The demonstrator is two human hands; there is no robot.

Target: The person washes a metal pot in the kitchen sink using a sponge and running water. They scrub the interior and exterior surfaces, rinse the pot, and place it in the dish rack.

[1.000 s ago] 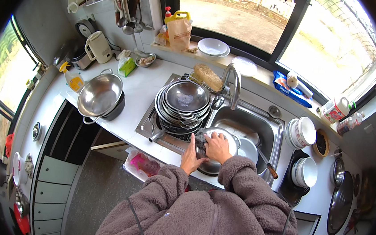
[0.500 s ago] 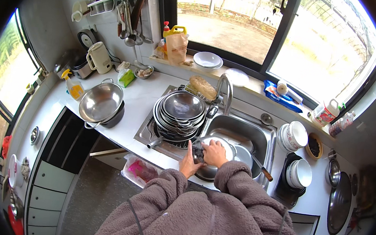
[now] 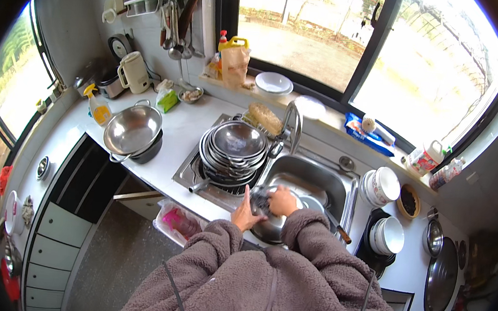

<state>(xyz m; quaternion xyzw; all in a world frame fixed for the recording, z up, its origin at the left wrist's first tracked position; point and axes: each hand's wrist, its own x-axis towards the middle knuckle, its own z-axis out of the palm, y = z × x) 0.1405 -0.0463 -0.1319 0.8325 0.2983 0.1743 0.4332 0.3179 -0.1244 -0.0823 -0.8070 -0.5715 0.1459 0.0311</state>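
Note:
Over the front of the sink (image 3: 355, 194), a round metal pot (image 3: 267, 231) is held tilted. My left hand (image 3: 247, 216) grips its left side, thumb pointing up along the rim. Inside it, my right hand (image 3: 283, 202) presses down with curled fingers. A dark grey scouring pad (image 3: 260, 199), blurred, lies between my hands at the right fingertips. Behind my right hand, a light-coloured round vessel (image 3: 313, 203) sits in the basin, and a wooden-handled utensil (image 3: 342, 233) leans over the basin's right side. My sleeves hide part of the pot.
Left of the basin stands a tall stack of metal bowls (image 3: 238, 141) on the drainboard, under the faucet (image 3: 297, 124). White bowls (image 3: 389, 236) stand right of the sink. A large two-handled metal basin (image 3: 133, 130) rests on the left counter. Below the counter edge hangs a lined bin (image 3: 175, 223).
My right hand has shifted slightly within the pot, and the scouring pad is more blurred. My left hand keeps its hold. The whole view has tilted a little.

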